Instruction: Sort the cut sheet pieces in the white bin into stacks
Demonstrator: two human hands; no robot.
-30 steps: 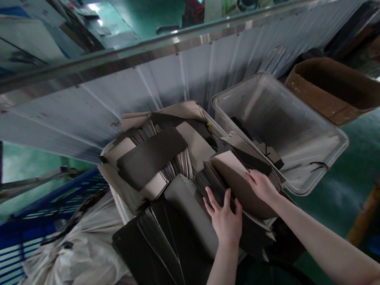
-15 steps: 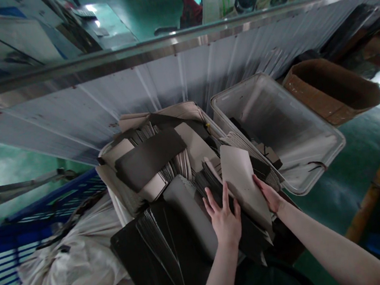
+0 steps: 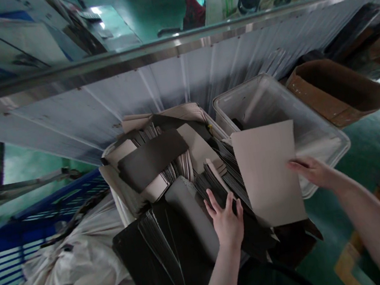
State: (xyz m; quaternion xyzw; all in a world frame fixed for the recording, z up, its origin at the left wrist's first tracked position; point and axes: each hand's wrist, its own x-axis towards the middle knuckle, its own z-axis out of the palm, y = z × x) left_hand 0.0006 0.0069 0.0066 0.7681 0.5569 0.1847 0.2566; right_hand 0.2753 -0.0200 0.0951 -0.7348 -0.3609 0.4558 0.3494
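My right hand [image 3: 313,171] grips the right edge of a flat beige sheet [image 3: 270,178], which looks like thin board. That sheet is raised in front of the white bins and hides part of what lies behind it. My left hand [image 3: 227,224] rests with fingers spread on a row of dark sheets [image 3: 212,179] standing on edge. Just left of it lies a grey rounded piece [image 3: 190,213]. Farther left is a tied bundle of black sheets [image 3: 146,257]. A curved dark piece [image 3: 153,159] lies across the stacks in the full bin.
A white plastic bin [image 3: 340,140] stands right of the stacks, with a brown cardboard box [image 3: 314,96] beyond. At left, white cloth [image 3: 74,276] fills a blue crate [image 3: 12,238]. A corrugated wall [image 3: 167,79] with a metal ledge [image 3: 149,56] runs behind.
My right hand has pulled the beige sheet up and to the right, away from the row, and turned its broad face into view. My left hand stays on the dark sheets.
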